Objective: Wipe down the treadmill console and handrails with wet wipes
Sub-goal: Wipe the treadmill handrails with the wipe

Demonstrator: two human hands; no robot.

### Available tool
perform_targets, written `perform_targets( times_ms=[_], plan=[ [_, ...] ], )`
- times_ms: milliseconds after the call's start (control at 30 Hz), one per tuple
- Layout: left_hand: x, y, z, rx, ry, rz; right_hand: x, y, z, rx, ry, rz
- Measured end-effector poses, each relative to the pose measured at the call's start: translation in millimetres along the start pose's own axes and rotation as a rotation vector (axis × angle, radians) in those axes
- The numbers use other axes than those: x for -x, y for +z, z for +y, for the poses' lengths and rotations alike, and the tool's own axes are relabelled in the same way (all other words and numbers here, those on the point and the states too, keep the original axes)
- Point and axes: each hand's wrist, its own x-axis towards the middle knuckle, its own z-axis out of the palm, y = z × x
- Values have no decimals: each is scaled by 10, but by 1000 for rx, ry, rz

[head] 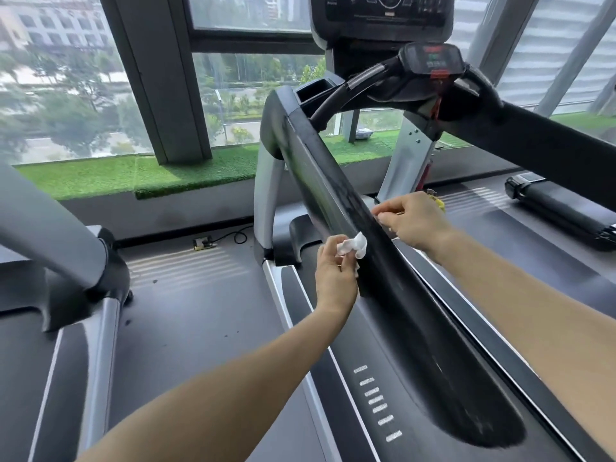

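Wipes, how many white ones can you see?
2. One crumpled wipe is pinched in the left hand against the handrail's left side. A second small white wipe peeks from the right hand on the rail's right side. More may be hidden.

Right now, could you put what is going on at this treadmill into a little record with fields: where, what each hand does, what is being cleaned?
place: gym by a large window
being cleaned: long black padded handrail of the treadmill
left hand: holds a crumpled white wet wipe against the handrail's left side
right hand: fingers curled on the handrail's right edge, a bit of white at the fingertips
console: dark screen at the top, untouched now
nearby: second treadmill on the left, green artificial turf on the sill
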Motion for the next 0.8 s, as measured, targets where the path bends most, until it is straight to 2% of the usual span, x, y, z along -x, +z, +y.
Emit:
perform_targets(
  times_ms=[467, 567, 700, 733, 800],
  plan=[
    [1393, 196, -66, 84, -58, -85, 1033, -167, 295, 88, -11, -2],
    [1611, 188, 0, 68, -74, -149, 1178, -198, 264, 88, 1, -1],
    [1888, 68, 88, 4, -117, -386, 1302, -246, 196, 103, 9, 5],
    [1909, 27, 116, -17, -116, -411, 1318, -270, 162, 99, 9, 15],
    [1824, -66, 183, -30, -89, -359, 1345, -318, 91, 91, 11, 39]
  ],
)
